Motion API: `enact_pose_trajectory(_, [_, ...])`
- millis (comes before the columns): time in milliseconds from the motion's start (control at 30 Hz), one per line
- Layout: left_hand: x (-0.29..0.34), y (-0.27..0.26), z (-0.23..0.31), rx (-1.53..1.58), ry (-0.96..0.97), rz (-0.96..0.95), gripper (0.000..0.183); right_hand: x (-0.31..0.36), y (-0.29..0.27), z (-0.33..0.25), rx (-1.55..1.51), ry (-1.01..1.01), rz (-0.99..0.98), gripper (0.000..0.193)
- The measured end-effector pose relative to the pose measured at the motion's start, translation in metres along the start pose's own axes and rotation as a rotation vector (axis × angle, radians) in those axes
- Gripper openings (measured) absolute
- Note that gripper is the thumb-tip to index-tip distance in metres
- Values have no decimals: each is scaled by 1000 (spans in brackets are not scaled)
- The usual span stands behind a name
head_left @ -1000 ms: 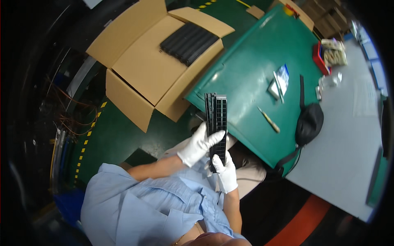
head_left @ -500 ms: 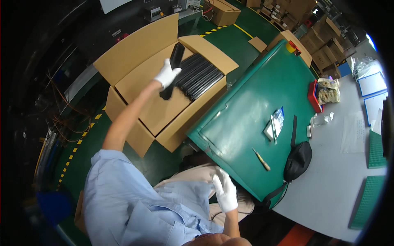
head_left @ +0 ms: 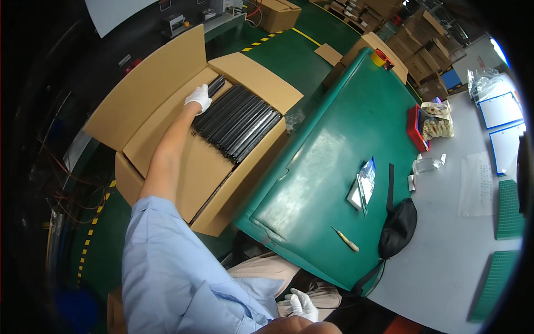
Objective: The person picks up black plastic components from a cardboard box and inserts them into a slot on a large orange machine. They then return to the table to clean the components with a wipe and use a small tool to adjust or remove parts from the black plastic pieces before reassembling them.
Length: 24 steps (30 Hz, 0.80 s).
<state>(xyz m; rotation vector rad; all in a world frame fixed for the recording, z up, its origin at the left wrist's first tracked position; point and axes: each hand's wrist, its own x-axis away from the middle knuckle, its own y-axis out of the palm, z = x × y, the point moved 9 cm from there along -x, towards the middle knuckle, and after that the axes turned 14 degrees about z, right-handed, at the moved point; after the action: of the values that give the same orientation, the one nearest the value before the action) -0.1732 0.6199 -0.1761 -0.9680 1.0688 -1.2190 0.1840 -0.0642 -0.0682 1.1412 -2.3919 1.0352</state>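
Note:
My left hand (head_left: 198, 99), in a white glove, reaches into an open cardboard box (head_left: 147, 131). Its fingers are closed on a long black strip (head_left: 217, 83), whose far end sticks out past the glove. To the right of that strip lies a row of several similar black strips (head_left: 239, 119), packed side by side on a cardboard layer inside the box. Low in the picture, my right hand (head_left: 303, 306), also white-gloved, hovers over my lap with its fingers apart and nothing visible in them. Part of it is hidden at the lower edge.
A green-topped table (head_left: 317, 167) stands right of the box. On it are a yellow-handled pointed tool (head_left: 347, 240), tweezers (head_left: 362, 195) on a small white pack, and a black pouch (head_left: 398, 228) with a strap. A red bin (head_left: 414, 128) sits by the grey table (head_left: 439, 234).
My left hand has brought the black strip, earlier tilted above the box, down beside the row. My right hand has dropped lower toward my lap. The whole view has shifted.

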Motion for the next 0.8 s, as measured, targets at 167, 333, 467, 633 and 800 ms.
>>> enact_pose_trajectory(167, [5,-4,9,-63,60,92,51,-14,25,89,-1300,589,-472,17])
enact_pose_trajectory(333, [5,-7,6,-43,43,112,59,-8,6,40,-361,190,-93,12])
enact_pose_trajectory(467, [13,-15,21,40,34,84,80,3,-9,30,-299,121,52,11])
enact_pose_trajectory(633, [16,-15,84,-22,76,52,100,33,-125,49,-264,24,640,23])
enact_pose_trajectory(800, [29,-27,93,23,-10,-3,105,257,-290,151,50,4,1710,34])
